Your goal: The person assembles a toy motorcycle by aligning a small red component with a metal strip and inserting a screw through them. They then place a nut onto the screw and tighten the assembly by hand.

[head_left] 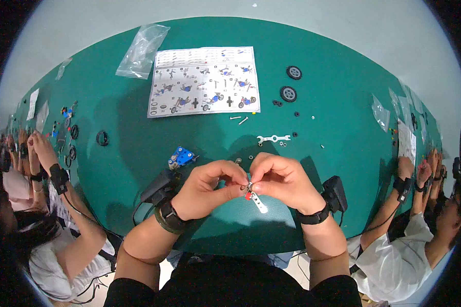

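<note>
Just above the table's near side, my left hand (214, 185) and my right hand (283, 180) meet fingertip to fingertip. Both pinch the upper end of a small perforated metal strip (260, 205), which slants down to the right. A red piece (248, 196) sits against the strip below my fingertips. Small hardware between the fingers is partly hidden. Left of my left hand lies a blue metal assembly (181, 157) with silver fasteners. Beyond my right hand is a flat silver wrench (274, 138), with small nuts (283, 144) beside it.
A printed instruction sheet (204, 82) lies farther back, beside a clear plastic bag (142, 51). Two wheels (288, 94) rest to its right; two screws (243, 121) lie below it. A black tire (102, 138) is at left. Other people's arms (69, 189) work at both sides.
</note>
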A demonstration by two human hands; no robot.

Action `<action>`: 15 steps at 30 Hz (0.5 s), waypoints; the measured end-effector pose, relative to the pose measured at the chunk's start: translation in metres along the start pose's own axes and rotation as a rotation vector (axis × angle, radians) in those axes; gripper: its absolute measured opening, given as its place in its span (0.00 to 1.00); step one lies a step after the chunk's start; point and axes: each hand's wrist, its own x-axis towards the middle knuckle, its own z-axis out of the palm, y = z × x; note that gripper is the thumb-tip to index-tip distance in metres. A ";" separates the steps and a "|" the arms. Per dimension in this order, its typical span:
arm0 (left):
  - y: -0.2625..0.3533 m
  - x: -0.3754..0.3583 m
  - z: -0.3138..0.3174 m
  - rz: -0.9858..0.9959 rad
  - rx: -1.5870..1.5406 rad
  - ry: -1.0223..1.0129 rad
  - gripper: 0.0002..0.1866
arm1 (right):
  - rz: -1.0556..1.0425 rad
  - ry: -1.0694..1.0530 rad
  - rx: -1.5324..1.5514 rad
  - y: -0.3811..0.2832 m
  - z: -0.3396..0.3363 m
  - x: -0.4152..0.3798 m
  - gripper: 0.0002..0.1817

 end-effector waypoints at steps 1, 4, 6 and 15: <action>0.000 0.000 0.000 -0.001 -0.014 -0.001 0.07 | -0.027 0.000 -0.007 0.001 0.000 0.000 0.03; -0.001 0.000 0.001 -0.006 -0.048 -0.003 0.06 | -0.034 0.003 0.040 0.003 0.000 0.001 0.02; -0.001 0.001 0.001 -0.013 -0.064 0.003 0.06 | 0.066 0.003 0.164 -0.001 -0.001 -0.001 0.02; -0.003 0.001 0.002 -0.001 -0.030 -0.045 0.06 | 0.145 0.008 0.171 -0.001 0.001 -0.002 0.03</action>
